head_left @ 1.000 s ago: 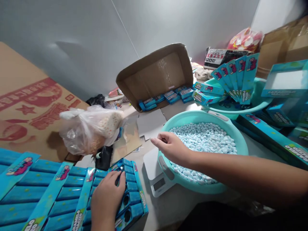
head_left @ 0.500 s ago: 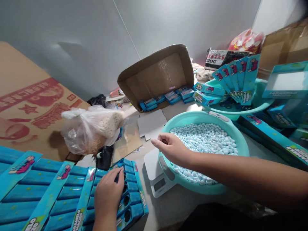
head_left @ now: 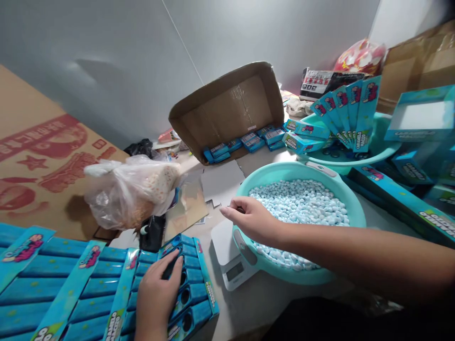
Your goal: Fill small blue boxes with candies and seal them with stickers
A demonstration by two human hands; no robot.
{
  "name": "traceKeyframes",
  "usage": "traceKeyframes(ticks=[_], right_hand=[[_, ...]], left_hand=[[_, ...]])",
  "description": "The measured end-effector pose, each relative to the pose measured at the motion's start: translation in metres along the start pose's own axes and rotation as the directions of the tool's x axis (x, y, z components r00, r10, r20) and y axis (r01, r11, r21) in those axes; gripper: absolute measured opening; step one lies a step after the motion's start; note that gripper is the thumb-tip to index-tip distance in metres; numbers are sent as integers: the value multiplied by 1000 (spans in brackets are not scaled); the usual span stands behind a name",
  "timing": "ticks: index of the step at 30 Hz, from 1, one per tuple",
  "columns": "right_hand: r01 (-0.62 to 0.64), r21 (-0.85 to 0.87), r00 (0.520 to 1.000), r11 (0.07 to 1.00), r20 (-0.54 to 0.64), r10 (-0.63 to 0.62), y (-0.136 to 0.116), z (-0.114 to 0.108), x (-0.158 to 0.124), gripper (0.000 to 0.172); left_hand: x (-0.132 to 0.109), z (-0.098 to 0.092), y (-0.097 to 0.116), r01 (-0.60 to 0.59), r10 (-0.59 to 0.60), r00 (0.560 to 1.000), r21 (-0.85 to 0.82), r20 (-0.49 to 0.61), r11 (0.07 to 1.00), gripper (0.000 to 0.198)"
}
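Observation:
My left hand (head_left: 156,289) rests on a row of small blue boxes (head_left: 190,296) with round holes in their ends, packed in a printed display tray (head_left: 210,287). Its thumb and fingers are apart, over one box; the fingertips are partly hidden. My right hand (head_left: 249,213) is closed, fingers curled in, above the near-left rim of a turquoise basin (head_left: 357,206). Whatever it may hold is hidden. Pale blue and white candies (head_left: 302,199) half fill the basin, which stands on a white digital scale (head_left: 232,274).
Behind stands a tilted cardboard box (head_left: 227,109) with several small blue packs. A second turquoise basin (head_left: 387,149) holds fanned blue cartons (head_left: 351,113). A plastic bag (head_left: 131,189) lies left of centre, near a large printed carton (head_left: 46,166). Long blue boxes (head_left: 401,201) lie right.
My left thumb and fingers have spread a little wider over the boxes. My right hand stays closed in nearly the same place. The view has shifted slightly.

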State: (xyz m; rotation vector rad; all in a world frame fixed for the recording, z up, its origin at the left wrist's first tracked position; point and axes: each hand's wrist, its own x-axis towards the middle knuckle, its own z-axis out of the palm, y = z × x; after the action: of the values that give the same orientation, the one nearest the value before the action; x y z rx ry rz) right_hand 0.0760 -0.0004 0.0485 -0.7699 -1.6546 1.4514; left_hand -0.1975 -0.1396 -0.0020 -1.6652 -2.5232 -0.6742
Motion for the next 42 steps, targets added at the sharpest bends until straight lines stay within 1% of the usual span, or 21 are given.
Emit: traceKeyframes(ticks=[3,6,9,12,14,16,19,22,26,30,33,35,37,39,40,41,42], right_hand=[[-1,-7,1000,1000,1,1,0,-1,1,42],[-1,-11,1000,1000,-3,1,1,-2,1,42],[6,-22,1000,1000,-2,-6,2,-1,1,41],[9,-25,1000,1000,12,-9,3,0,1,41],[17,-23,1000,1000,21,-17,4,0,0,41],[29,-26,999,999,25,-28,5,1,0,42],[29,-33,999,999,22,-28,6,1,0,42],[13,-23,999,1000,33,-12,6,1,-1,41],[-7,-28,997,1000,77,9,4,3,-4,41],[-21,-44,994,999,105,25,3,7,-7,40],[1,-60,994,998,107,5,4,8,-7,41],[10,-72,995,997,100,-3,4,7,-5,41],[8,-69,996,998,93,-1,4,4,-4,41],[-13,-51,996,999,86,18,5,2,-2,41],[-36,-33,995,999,93,39,5,1,-2,40],[-71,-4,992,997,107,71,6,1,-1,39],[-123,35,985,992,125,118,7,2,-1,39]], left_hand=[[1,2,-3,-50,50,999,13,5,999,40],[1,2,-3,-52,50,998,74,23,996,43],[-1,4,0,-61,56,998,157,35,986,45],[-1,7,4,-103,99,994,178,35,979,47],[-1,10,7,-106,102,994,195,35,975,47],[-1,13,11,-81,76,997,234,34,969,50],[-3,14,13,-55,39,997,283,59,958,53],[-3,12,10,-37,9,995,295,96,955,49],[-2,7,7,-9,-23,993,271,115,962,44],[-1,-1,17,27,-72,986,280,152,960,39],[4,-3,27,16,-69,984,307,164,951,35],[8,-3,27,15,-68,985,315,157,949,33],[13,-3,23,25,-76,985,309,153,951,33],[16,-3,18,45,-95,981,276,169,960,34],[17,-5,18,73,-122,975,254,183,964,34],[16,-6,21,113,-158,970,232,187,966,33],[14,-8,26,152,-186,969,204,162,967,32]])
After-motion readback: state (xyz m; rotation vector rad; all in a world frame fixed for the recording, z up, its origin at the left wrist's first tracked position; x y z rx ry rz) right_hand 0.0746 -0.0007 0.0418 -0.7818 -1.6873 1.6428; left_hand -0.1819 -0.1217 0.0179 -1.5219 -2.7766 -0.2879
